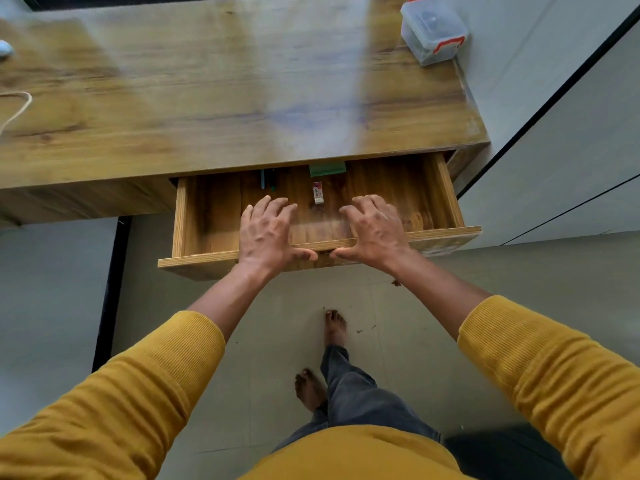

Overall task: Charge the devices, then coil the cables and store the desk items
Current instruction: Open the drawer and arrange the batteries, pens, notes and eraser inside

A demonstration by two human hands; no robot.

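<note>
A wooden drawer [207, 258] stands pulled out from under the desk [225, 98]. Inside lie an eraser [318, 192], two pens [267, 178] and a green pad [327, 168] half under the desk edge. My left hand [266, 233] and my right hand [374, 230] both grip the drawer's front panel near its middle, fingers spread over the top edge into the drawer, thumbs on the outer face.
A clear lidded plastic box [433, 31] with orange clips stands at the desk's far right corner. A pale cord [17, 105] and a white object [5, 48] lie at the desk's left edge. A wall panel [571, 150] runs along the right. My bare feet [334, 329] are on the floor.
</note>
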